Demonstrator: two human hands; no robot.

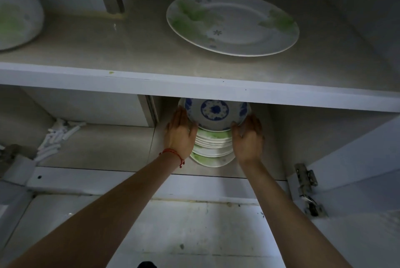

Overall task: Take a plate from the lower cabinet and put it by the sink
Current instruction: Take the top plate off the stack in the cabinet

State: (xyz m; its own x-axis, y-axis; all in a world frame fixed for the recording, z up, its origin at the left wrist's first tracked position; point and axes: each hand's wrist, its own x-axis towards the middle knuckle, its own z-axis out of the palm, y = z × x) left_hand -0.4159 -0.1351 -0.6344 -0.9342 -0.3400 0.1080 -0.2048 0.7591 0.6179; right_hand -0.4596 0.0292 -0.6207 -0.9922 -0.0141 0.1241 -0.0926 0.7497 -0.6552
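We are losing the far part of the blue-patterned plate (214, 114) behind the front edge of the shelf (194, 85). Our left hand (179, 133) and right hand (249, 137) are covering both sides of the stack of plates (213, 146), their fingertips hidden. The frame's left edge is cutting off a white vessel (17, 12), too dim to identify.

the view looks into a dim white cabinet (216, 91) with a grey shelf board (129, 51) across its middle and a lower compartment below. a metal hinge (306, 177) sits on the right side panel, and a pale, scuffed floor (194, 231) shows brighter beneath the cabinet's front edge.
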